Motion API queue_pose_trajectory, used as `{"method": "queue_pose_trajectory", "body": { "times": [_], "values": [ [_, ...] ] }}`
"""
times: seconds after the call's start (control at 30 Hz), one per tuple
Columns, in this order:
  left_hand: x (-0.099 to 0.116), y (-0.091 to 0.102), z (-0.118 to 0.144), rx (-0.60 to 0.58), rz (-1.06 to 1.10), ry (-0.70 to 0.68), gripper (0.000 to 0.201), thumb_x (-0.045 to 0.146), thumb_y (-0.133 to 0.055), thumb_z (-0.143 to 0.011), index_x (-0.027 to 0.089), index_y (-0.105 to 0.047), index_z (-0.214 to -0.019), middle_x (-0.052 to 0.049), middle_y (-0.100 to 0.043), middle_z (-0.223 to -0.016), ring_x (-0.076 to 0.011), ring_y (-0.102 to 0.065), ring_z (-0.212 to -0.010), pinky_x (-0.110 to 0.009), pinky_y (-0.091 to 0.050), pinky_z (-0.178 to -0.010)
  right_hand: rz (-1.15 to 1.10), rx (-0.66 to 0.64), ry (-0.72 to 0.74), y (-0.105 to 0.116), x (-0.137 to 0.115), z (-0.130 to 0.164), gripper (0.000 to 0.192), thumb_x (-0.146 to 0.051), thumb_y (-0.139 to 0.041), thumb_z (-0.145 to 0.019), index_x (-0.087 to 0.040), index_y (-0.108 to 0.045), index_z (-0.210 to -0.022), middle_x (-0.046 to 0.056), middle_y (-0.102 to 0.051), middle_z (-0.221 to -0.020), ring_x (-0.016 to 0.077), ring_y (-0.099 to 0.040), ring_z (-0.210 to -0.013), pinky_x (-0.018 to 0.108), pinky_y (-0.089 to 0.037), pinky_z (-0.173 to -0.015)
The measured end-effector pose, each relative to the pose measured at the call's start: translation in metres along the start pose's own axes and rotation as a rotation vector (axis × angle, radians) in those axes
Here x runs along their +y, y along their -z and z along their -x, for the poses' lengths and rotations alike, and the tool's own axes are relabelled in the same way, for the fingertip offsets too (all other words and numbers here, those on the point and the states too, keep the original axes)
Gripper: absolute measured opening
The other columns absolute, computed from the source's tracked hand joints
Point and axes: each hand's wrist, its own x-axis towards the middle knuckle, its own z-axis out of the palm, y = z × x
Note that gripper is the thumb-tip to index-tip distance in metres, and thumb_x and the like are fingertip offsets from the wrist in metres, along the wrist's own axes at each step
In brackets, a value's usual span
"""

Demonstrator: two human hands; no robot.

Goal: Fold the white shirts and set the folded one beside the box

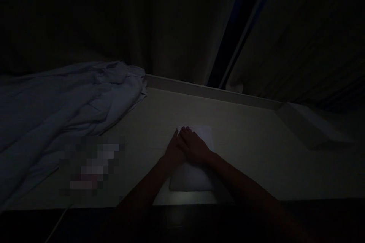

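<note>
A pale, flat, roughly rectangular thing (pixel 191 179) lies on the light surface in front of me; it looks like a folded cloth, though the dark hides its detail. My left hand (pixel 173 151) presses on its left part, fingers stretched forward. Over its middle lies my right hand (pixel 196 147), flat, its fingers pointing away and crossing partly over the left hand's fingers. Neither hand visibly grasps anything. The left hand's fingers are partly covered by the right.
Crumpled pale fabric (pixel 114 91) spreads across the left side. A pixelated patch (pixel 94 167) hides something near a thin cable (pixel 58 222). At the right sits a pale box-like block (pixel 316 127). A raised edge (pixel 205 90) and dark curtains (pixel 171 26) bound the back.
</note>
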Motion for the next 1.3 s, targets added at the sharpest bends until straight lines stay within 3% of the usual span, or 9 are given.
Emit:
{"method": "queue_pose_trajectory", "body": {
  "times": [0.13, 0.3, 0.43, 0.6, 0.7, 0.83, 0.97, 1.17, 1.3],
  "values": [
    [-0.003, -0.013, 0.002, 0.075, -0.046, 0.069, 0.060, 0.034, -0.035, -0.093, 0.012, -0.030, -0.149, -0.013, -0.028, -0.156, -0.0270, -0.016, -0.147, -0.049, -0.007, -0.119, 0.098, 0.018, -0.149, -0.012, 0.037, 0.016, 0.070, -0.056, -0.014, -0.099, -0.013, -0.022, -0.152, 0.012, -0.021, -0.158, 0.0240, -0.014, -0.146, 0.046, -0.016, -0.118],
    [0.007, 0.003, 0.004, 0.099, -0.059, 0.100, 0.060, 0.038, -0.033, -0.095, 0.006, -0.034, -0.146, -0.017, -0.029, -0.155, -0.0282, -0.015, -0.147, -0.048, -0.009, -0.119, 0.246, 0.007, -0.309, 0.005, 0.075, 0.043, 0.067, -0.052, -0.018, -0.100, -0.011, -0.023, -0.152, 0.013, -0.019, -0.158, 0.0287, -0.010, -0.147, 0.055, -0.013, -0.117],
    [0.025, 0.021, 0.022, 0.077, -0.044, -0.041, 0.056, 0.033, -0.033, -0.095, 0.014, -0.033, -0.148, -0.010, -0.023, -0.159, -0.0254, -0.011, -0.148, -0.047, -0.010, -0.120, 0.265, 0.075, -0.210, 0.022, 0.045, 0.072, 0.062, -0.046, -0.023, -0.101, -0.010, -0.025, -0.151, 0.014, -0.018, -0.158, 0.0268, -0.008, -0.147, 0.053, -0.013, -0.118],
    [0.039, 0.010, 0.055, -0.014, -0.027, -0.093, 0.055, 0.035, -0.039, -0.094, 0.026, -0.034, -0.148, -0.007, -0.025, -0.158, -0.0271, -0.017, -0.146, -0.050, -0.017, -0.117, 0.165, 0.041, -0.012, -0.002, -0.005, 0.133, 0.060, -0.043, -0.032, -0.100, -0.017, -0.019, -0.153, 0.009, -0.019, -0.158, 0.0227, -0.014, -0.146, 0.047, -0.022, -0.118],
    [0.038, 0.001, 0.059, -0.012, -0.035, -0.073, 0.056, 0.037, -0.039, -0.094, 0.029, -0.032, -0.149, -0.006, -0.023, -0.159, -0.0273, -0.018, -0.146, -0.052, -0.018, -0.116, 0.199, 0.037, -0.060, -0.021, 0.004, 0.174, 0.064, -0.042, -0.038, -0.099, -0.018, -0.016, -0.154, 0.011, -0.021, -0.157, 0.0269, -0.015, -0.146, 0.055, -0.023, -0.116],
    [0.040, 0.008, 0.053, 0.005, -0.059, -0.063, 0.054, 0.038, -0.039, -0.095, 0.028, -0.035, -0.148, -0.007, -0.026, -0.158, -0.0272, -0.021, -0.145, -0.052, -0.019, -0.116, 0.253, 0.067, -0.139, -0.024, 0.028, 0.212, 0.069, -0.040, -0.041, -0.097, -0.019, -0.009, -0.155, 0.011, -0.024, -0.156, 0.0288, -0.017, -0.145, 0.059, -0.026, -0.114],
    [0.050, 0.019, 0.069, 0.104, -0.079, 0.048, 0.055, 0.038, -0.038, -0.095, 0.016, -0.037, -0.146, -0.013, -0.029, -0.156, -0.0291, -0.018, -0.146, -0.053, -0.019, -0.117, 0.272, 0.205, -0.166, -0.021, 0.017, 0.219, 0.066, -0.033, -0.040, -0.097, -0.019, -0.010, -0.155, 0.012, -0.022, -0.156, 0.0285, -0.016, -0.145, 0.059, -0.026, -0.114],
    [0.068, 0.002, 0.152, 0.259, 0.041, 0.305, 0.078, 0.044, -0.048, -0.090, 0.012, -0.014, -0.152, -0.020, -0.028, -0.154, -0.0328, -0.022, -0.144, -0.055, -0.033, -0.111, 0.199, 0.218, -0.103, -0.043, -0.029, 0.202, 0.067, -0.034, -0.047, -0.094, -0.027, -0.018, -0.154, 0.007, -0.021, -0.157, 0.0298, -0.014, -0.146, 0.061, -0.027, -0.113],
    [0.061, -0.004, 0.183, 0.287, 0.079, 0.458, 0.048, 0.046, -0.049, -0.089, 0.017, -0.053, -0.127, -0.016, -0.053, -0.131, -0.0322, -0.043, -0.130, -0.052, -0.040, -0.104, 0.160, 0.268, -0.136, -0.055, -0.033, 0.202, 0.068, -0.033, -0.050, -0.092, -0.025, -0.020, -0.153, 0.008, -0.021, -0.157, 0.0307, -0.014, -0.146, 0.060, -0.027, -0.113]
  ]
}}
